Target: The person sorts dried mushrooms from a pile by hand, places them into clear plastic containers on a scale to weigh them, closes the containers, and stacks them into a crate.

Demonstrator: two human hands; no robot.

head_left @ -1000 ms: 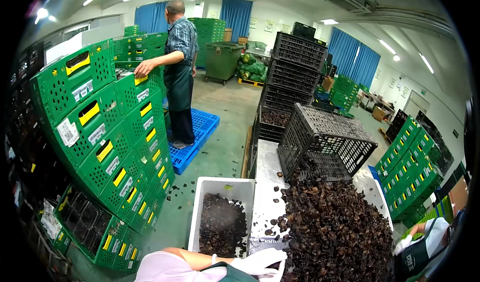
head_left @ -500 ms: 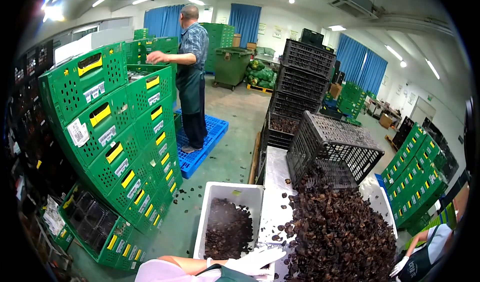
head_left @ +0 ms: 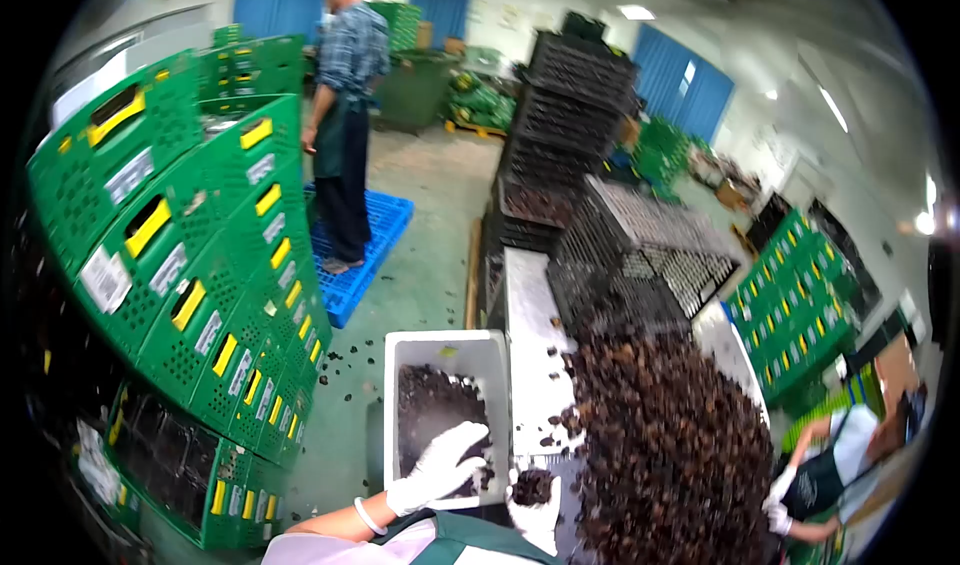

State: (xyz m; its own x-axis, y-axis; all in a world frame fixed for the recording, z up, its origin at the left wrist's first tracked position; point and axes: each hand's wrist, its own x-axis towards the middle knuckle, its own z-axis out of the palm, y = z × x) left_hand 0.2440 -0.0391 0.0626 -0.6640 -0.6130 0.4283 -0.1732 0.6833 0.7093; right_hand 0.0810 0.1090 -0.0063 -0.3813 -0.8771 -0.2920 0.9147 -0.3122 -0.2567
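Note:
My left hand (head_left: pixel 438 468), in a white glove, is over the near part of the white foam box (head_left: pixel 497 380), its fingers spread and curved above the dark pieces (head_left: pixel 425 405) inside. Right of the box, at the near table edge, my right hand (head_left: pixel 535 515), also gloved in white, holds a small clump of dark pieces (head_left: pixel 532 486). A big heap of dark brown, fungus-like pieces (head_left: pixel 665 435) covers the table (head_left: pixel 530 310) beside it. The tipped black crate (head_left: pixel 650 240) lies on its side at the heap's far end.
Green crates (head_left: pixel 220 265) are stacked at the left, others (head_left: pixel 795 310) at the right. Black crates (head_left: pixel 575 105) stand beyond the table. One person (head_left: pixel 350 95) stands on a blue pallet (head_left: pixel 385 235); a co-worker (head_left: pixel 825 465) in an apron is at the lower right.
My left hand has moved left and up over the foam box, and my right hand has come into view with a clump. The standing person's arm has dropped from the crates.

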